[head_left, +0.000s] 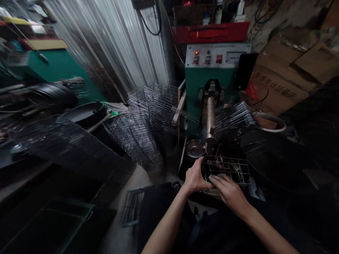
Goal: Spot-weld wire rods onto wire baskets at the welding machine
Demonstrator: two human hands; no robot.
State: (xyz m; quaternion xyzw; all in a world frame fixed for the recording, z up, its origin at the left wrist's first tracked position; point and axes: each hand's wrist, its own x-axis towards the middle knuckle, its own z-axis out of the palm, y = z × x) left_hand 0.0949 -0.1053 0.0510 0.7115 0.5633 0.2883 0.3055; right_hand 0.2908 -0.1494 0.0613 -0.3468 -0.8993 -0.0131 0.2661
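My left hand (195, 178) grips the left edge of a small wire grid (239, 170), thumb toward my other hand. My right hand (230, 193) is closed at the grid's near edge, its fingertips close to my left thumb. What lies under those fingertips is hidden. The grid is under the tip of a thick metal electrode arm (211, 123), which juts from a green machine (194, 83) with a lit red lamp. Just left of the arm's tip sits a round metal dish (195, 148).
Stacks of wire racks (144, 127) stand left of the machine. A bundle of loose wire rods (233, 118) lies to its right, near a round bowl (280, 125) and a cardboard box (286, 70). More wire grids (131, 208) rest by my left leg.
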